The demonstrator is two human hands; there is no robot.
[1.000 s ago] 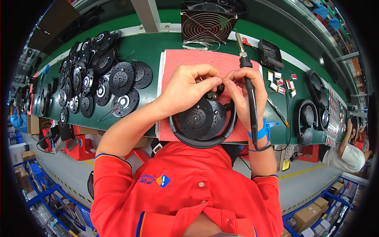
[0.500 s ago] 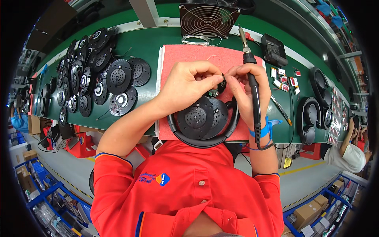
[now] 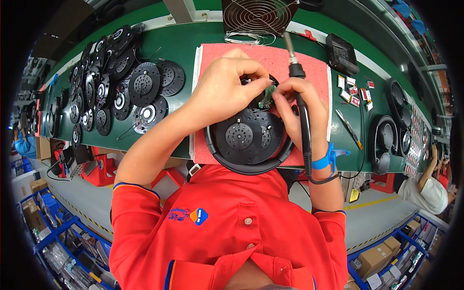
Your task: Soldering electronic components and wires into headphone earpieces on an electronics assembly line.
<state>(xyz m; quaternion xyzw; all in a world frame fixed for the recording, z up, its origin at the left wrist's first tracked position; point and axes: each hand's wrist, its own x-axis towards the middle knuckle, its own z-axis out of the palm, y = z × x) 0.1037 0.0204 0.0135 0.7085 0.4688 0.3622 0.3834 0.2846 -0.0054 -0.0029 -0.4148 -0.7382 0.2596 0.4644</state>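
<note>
On the pink mat (image 3: 211, 153) lies a black headphone headband (image 3: 251, 168), with two round black speaker plates (image 3: 239, 137) inside its curve. Above them, a small green circuit board (image 3: 267, 98) shows between my hands in a dark round cup. My left hand (image 3: 232, 84) is closed in a pinch at the board's left edge; whatever its fingertips hold is hidden. My right hand (image 3: 305, 104) grips a soldering iron (image 3: 304, 126), its tip pointing away from me. The thumb and index finger of that hand come together at the board's right side.
Many black speaker plates (image 3: 145, 84) with wires are heaped at the left. A fan (image 3: 258, 18) stands at the back beside a black tray (image 3: 341, 53). Small battery cells (image 3: 352, 91), tweezers (image 3: 349, 129) and headphones (image 3: 385, 140) lie at the right.
The green board shows more between my hands. My right hand has turned slightly, and the soldering iron's tip leans further left. My left hand keeps its pinch.
</note>
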